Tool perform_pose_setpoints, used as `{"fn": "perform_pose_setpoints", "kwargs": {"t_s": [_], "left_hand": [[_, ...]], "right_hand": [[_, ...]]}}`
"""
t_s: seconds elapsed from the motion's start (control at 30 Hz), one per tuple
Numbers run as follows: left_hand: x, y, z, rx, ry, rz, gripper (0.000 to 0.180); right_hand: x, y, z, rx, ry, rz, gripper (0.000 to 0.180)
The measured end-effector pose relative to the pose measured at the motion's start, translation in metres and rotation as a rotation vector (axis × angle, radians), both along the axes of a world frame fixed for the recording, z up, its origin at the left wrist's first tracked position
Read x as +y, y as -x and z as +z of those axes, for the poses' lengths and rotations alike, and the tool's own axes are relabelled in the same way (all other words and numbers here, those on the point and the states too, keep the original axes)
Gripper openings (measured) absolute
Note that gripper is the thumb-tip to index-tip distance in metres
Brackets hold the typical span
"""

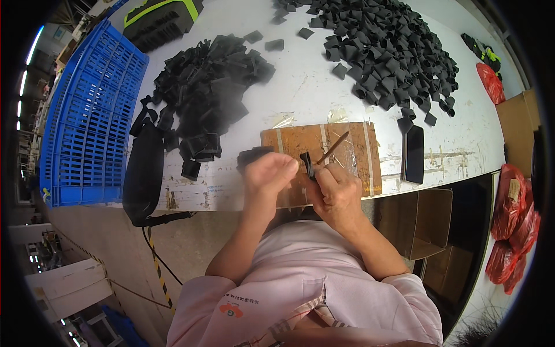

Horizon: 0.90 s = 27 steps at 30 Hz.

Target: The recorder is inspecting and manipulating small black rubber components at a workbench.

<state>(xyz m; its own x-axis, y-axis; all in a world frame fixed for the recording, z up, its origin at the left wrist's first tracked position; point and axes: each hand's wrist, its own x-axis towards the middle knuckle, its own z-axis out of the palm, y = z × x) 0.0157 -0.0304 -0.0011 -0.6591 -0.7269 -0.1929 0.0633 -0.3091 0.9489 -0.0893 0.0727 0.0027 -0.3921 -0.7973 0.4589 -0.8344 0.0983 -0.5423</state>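
My right hand is closed above a taped brown cardboard sheet. A thin brown stick juts up from its fingers, its lower end hidden in the grip. At the same fingertips stands a small curled black fabric piece. My left hand is just left of that piece, thumb and finger pinched together. Whether anything is between them is too small to tell. Partly behind the left hand lies a flat black piece. Left of the sheet is a heap of flat black pieces; far right, a heap of black fabric loops.
A blue plastic crate stands at the left, beside a long black pouch on the table edge. A black phone-like slab lies right of the sheet. Red plastic bags and an open cardboard box are at the right.
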Motion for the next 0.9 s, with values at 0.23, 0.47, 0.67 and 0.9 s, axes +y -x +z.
{"fn": "perform_pose_setpoints", "kwargs": {"t_s": [0.23,0.47,0.67,0.9], "left_hand": [[-0.008,0.005,0.006,-0.060,-0.004,-0.159,0.010],[-0.009,0.006,0.003,-0.129,0.047,-0.200,0.005],[0.005,0.005,0.010,-0.092,0.543,-0.142,0.004],[0.035,0.018,-0.002,-0.131,1.009,0.152,0.009]], "right_hand": [[0.009,0.001,-0.001,0.208,-0.156,0.049,0.013],[0.013,0.005,-0.003,0.295,-0.185,0.100,0.017],[0.014,0.006,0.011,-0.393,0.068,0.064,0.033],[0.004,0.000,0.003,-0.109,0.169,-0.063,0.012]]}}
